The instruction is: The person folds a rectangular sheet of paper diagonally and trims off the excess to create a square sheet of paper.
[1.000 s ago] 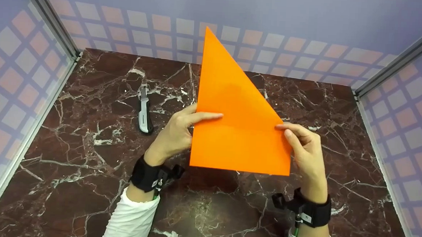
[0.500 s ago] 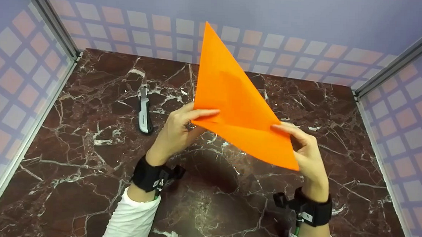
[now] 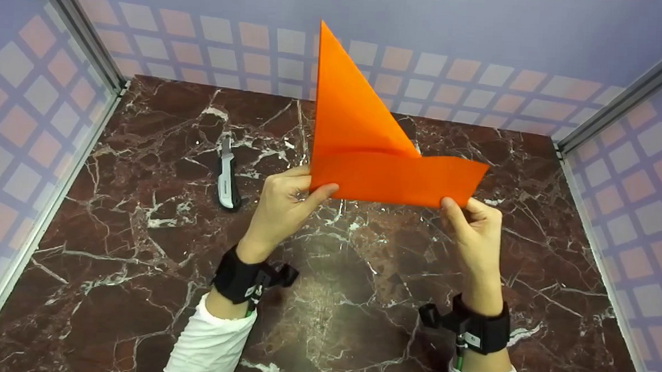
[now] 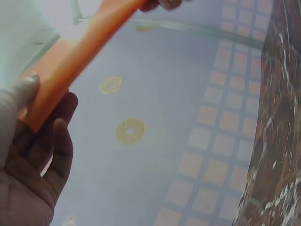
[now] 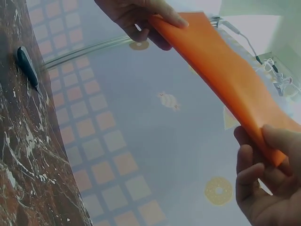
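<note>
An orange sheet of paper [image 3: 363, 119] is held up above the table, a tall triangle with its lower strip bent up over the front. My left hand [image 3: 284, 206] pinches its lower left corner, thumb in front and fingers behind. At the lower right, my right hand [image 3: 476, 233] pinches the bottom edge between thumb and fingers. The strip's right end sticks out past the triangle's slanted side. In the right wrist view the paper [image 5: 225, 75] stretches between both hands, its bent edge rounded.
A utility knife [image 3: 227, 175] lies on the brown marbled table [image 3: 133, 278], left of my left hand. Patterned panels [image 3: 371, 63] enclose the back and both sides. Each wrist wears a black strap [image 3: 479, 330] with a small camera.
The paper's lower strip, hanging flat a second ago, has swung up over the front of the triangle. Both thumbs now press at the bent bottom edge, and the paper sits slightly higher.
</note>
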`<state>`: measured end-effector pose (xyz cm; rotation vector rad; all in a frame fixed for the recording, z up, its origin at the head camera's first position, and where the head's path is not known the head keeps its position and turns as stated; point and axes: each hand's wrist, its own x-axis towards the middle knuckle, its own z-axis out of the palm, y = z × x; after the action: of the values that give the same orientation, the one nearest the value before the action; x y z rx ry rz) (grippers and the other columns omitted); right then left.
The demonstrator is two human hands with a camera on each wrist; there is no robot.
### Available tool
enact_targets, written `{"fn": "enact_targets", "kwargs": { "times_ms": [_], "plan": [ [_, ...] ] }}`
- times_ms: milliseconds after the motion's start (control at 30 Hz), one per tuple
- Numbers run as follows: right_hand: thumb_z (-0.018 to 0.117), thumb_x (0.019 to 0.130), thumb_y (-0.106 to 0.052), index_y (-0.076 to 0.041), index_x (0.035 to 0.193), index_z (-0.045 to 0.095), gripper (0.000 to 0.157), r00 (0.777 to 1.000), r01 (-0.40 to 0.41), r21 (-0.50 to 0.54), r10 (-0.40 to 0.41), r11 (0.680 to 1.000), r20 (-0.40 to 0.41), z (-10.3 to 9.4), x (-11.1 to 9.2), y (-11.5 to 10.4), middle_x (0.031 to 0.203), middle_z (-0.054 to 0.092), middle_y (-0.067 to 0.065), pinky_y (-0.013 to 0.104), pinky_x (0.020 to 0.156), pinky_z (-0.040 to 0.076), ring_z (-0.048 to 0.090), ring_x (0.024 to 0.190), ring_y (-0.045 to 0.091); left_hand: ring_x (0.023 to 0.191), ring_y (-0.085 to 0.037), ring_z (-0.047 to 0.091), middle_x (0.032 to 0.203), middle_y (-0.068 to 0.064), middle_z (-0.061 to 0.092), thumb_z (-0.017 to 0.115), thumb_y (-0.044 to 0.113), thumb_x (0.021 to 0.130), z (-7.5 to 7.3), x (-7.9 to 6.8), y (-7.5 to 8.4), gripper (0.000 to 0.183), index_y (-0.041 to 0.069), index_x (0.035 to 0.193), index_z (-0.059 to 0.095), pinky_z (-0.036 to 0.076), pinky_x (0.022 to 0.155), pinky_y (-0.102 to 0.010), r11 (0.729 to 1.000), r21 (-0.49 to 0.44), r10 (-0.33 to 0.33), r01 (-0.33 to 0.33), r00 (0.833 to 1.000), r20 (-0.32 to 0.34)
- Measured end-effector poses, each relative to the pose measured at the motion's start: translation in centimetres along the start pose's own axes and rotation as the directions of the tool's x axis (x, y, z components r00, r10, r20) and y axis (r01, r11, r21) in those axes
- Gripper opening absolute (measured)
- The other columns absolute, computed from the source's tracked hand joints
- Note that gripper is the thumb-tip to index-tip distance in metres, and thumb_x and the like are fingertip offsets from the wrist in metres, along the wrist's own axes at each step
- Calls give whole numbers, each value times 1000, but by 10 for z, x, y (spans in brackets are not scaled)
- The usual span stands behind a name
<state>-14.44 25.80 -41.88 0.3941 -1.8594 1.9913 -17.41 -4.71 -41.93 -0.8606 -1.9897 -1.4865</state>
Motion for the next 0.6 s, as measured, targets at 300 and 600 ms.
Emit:
{"fn": "enact_targets", "kwargs": {
  "times_ms": [300,600],
  "plan": [
    [79,97,-7,6,82,73,20,990,12,140,7,990,-138,8,2,4,66,66,3,16,53,45,56,57,9,55,-6,40,65,-7,66,84,21,95,12,-2,9,33,-2,74,74,27,55,-18,992,-33,-123,120,987,-104],
    [89,86,-2,11,81,73,22,962,97,276,-19,956,-273,14,3,5,64,66,9,20,53,50,57,52,12,92,-31,80,110,-23,78,82,3,92,17,-2,19,43,-9,128,62,65,80,-33,940,-192,-286,282,958,7]
  ]
}}
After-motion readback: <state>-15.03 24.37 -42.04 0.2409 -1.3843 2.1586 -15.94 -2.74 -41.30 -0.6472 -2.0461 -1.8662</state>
